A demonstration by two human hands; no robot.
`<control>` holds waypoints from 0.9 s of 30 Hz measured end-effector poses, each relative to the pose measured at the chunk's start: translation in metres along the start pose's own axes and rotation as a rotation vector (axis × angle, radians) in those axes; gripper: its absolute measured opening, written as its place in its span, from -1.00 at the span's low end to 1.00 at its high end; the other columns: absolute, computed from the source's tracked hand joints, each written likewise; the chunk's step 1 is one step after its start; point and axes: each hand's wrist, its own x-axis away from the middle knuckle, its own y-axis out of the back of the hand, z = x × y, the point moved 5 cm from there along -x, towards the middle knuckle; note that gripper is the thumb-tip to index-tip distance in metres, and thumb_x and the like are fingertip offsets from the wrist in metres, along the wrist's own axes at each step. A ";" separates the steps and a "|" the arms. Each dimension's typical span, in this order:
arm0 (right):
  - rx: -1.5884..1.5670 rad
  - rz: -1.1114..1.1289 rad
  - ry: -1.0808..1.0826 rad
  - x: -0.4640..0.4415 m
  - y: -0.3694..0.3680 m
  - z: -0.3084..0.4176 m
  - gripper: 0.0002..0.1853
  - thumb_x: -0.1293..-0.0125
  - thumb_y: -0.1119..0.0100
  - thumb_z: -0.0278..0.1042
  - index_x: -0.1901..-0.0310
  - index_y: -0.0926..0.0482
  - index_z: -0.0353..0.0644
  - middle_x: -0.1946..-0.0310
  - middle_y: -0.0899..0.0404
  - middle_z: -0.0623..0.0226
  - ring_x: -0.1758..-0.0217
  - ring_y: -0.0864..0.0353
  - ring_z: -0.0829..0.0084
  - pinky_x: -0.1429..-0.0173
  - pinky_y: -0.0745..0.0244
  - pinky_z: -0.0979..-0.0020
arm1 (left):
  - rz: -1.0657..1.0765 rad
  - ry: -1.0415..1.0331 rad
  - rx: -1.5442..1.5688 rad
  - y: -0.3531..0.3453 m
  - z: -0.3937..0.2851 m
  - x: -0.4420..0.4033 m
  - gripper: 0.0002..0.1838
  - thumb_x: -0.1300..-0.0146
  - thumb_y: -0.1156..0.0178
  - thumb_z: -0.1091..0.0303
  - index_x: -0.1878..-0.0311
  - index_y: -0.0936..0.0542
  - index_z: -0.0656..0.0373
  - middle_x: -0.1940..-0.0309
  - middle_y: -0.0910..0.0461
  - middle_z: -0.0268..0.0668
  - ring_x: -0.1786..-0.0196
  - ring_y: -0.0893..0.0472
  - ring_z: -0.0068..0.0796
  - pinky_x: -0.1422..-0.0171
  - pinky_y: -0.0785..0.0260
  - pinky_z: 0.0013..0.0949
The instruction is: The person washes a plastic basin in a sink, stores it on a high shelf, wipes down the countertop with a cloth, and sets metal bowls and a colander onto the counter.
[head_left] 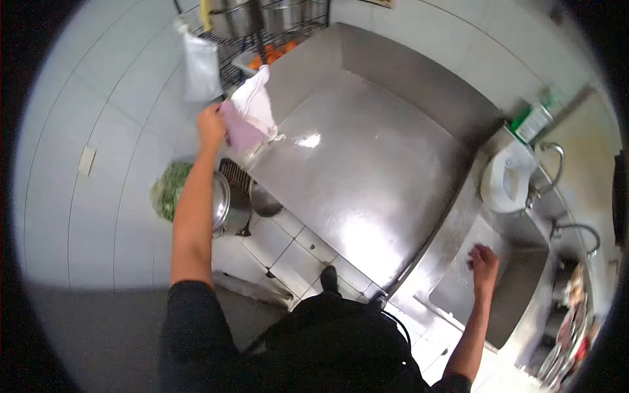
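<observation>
Cloth (242, 133) gripped in left hand (211, 126) beside bench (354, 157) — right hand (484, 263) over sink (521, 281), cannot tell if closed.

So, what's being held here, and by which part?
The cloth, by one edge, in the left hand; the right hand seems empty.

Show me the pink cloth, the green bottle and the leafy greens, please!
Pink cloth (242, 133): head view, on its darker pink part.
Green bottle (532, 124): head view, on its pale label.
Leafy greens (170, 190): head view, mid-bunch.
</observation>
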 end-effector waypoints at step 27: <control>-1.045 0.982 -0.467 0.105 -0.378 0.253 -0.28 -0.36 0.07 0.25 -0.19 -0.36 -0.35 0.03 -0.56 0.06 0.04 -0.60 0.27 -0.10 -0.51 0.29 | 0.151 -0.028 0.594 0.173 -0.160 0.048 -0.80 -0.19 -0.24 0.42 0.19 -0.65 0.35 0.39 -0.68 -0.21 0.34 -0.61 -0.51 0.19 -0.45 -0.43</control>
